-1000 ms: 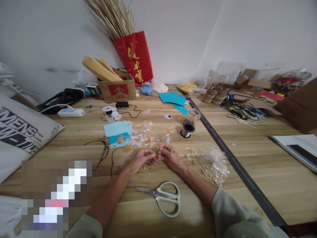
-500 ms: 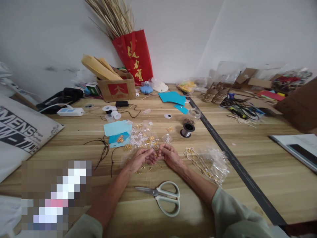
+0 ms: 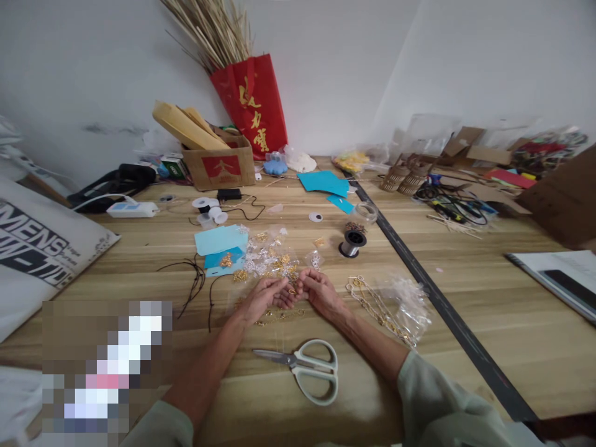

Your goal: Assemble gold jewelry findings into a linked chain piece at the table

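Observation:
My left hand [image 3: 269, 298] and my right hand [image 3: 317, 290] meet at the middle of the table, fingers curled together. Between their fingertips is a small gold piece [image 3: 292, 291], too small to make out fully. Just beyond them lie small bags of gold and silver beads [image 3: 265, 257]. A gold chain [image 3: 282, 315] rests on the wood below my hands. Nearer to me are scissors [image 3: 305, 369] with pale green handles, blades toward the left. Right of my right hand lie gold and silver chains [image 3: 377, 310] and clear plastic bags [image 3: 412, 307].
Blue cards [image 3: 221, 242] and black cords [image 3: 192, 288] lie to the left. A wire spool [image 3: 352, 244] stands beyond my right hand. Farther back are a cardboard box [image 3: 221, 167], a red bag [image 3: 254, 108] and woven baskets [image 3: 405, 177]. A notebook [image 3: 559, 279] lies far right.

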A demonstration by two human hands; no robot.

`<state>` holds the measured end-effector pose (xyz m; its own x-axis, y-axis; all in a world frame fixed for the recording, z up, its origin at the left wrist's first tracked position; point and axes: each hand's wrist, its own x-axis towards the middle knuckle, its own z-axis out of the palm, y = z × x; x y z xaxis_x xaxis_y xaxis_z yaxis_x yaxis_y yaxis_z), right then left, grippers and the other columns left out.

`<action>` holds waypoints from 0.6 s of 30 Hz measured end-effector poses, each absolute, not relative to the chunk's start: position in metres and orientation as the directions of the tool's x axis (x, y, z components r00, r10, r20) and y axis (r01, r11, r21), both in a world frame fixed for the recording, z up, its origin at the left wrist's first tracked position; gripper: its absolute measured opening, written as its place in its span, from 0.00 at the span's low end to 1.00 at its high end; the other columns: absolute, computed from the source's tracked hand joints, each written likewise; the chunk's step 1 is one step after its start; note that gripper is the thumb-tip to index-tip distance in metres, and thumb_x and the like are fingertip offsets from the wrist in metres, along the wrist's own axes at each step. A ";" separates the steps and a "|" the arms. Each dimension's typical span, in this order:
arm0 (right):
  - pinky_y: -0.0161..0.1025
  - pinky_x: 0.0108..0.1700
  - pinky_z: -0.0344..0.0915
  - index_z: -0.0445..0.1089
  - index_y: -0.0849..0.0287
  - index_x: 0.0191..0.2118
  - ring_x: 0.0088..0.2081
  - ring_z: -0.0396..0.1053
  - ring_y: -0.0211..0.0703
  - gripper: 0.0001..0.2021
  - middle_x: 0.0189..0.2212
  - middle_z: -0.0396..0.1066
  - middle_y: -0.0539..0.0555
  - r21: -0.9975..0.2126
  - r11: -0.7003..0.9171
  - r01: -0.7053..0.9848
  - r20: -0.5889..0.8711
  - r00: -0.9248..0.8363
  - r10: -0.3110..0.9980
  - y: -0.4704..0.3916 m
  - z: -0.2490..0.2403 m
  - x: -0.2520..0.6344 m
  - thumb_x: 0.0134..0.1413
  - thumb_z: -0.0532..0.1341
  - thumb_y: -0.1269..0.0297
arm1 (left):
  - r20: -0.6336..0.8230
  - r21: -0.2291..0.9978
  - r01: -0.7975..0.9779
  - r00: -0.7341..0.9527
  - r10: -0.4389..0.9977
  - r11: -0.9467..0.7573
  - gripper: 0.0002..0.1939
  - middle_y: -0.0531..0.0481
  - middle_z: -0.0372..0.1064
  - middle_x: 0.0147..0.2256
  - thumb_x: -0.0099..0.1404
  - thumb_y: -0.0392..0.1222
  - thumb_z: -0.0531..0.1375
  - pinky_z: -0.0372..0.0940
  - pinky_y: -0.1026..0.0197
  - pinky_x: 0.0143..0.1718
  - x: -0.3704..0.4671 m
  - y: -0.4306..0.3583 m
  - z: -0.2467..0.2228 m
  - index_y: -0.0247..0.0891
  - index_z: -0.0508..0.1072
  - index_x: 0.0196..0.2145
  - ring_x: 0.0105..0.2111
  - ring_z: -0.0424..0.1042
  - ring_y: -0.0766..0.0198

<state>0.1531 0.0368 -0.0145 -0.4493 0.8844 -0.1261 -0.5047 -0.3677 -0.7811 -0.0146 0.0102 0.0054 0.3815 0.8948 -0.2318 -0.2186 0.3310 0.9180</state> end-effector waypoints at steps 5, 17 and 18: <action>0.33 0.26 0.69 0.67 0.62 0.28 0.22 0.66 0.33 0.11 0.21 0.68 0.48 -0.778 -0.369 -0.509 -0.119 -0.457 0.881 0.037 -0.015 0.153 0.43 0.68 0.62 | -0.236 0.925 -0.198 0.366 0.900 0.323 0.19 0.43 0.74 0.26 0.57 0.51 0.61 0.66 0.64 0.27 -0.015 0.011 0.003 0.28 0.73 0.31 0.25 0.73 0.64; 0.30 0.25 0.69 0.67 0.62 0.28 0.21 0.66 0.32 0.11 0.21 0.67 0.47 -0.820 -0.268 -0.506 -0.074 -0.371 0.926 0.039 -0.014 0.156 0.43 0.68 0.62 | -0.131 0.989 -0.052 0.169 0.977 0.141 0.14 0.53 0.69 0.20 0.53 0.48 0.64 0.60 0.68 0.22 -0.021 0.014 0.009 0.32 0.71 0.28 0.18 0.65 0.71; 0.30 0.24 0.69 0.66 0.62 0.28 0.21 0.66 0.32 0.11 0.21 0.67 0.47 -0.820 -0.267 -0.507 -0.074 -0.370 0.926 0.039 -0.014 0.156 0.43 0.68 0.62 | -0.122 0.991 -0.042 0.160 0.980 0.130 0.14 0.53 0.68 0.20 0.53 0.47 0.64 0.60 0.68 0.21 -0.022 0.015 0.009 0.32 0.71 0.26 0.18 0.64 0.72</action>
<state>0.1560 0.0392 -0.0138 -0.3697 0.9262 -0.0737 -0.5068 -0.2675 -0.8195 -0.0217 0.0147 0.0090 0.1597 0.9796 -0.1220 -0.0423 0.1302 0.9906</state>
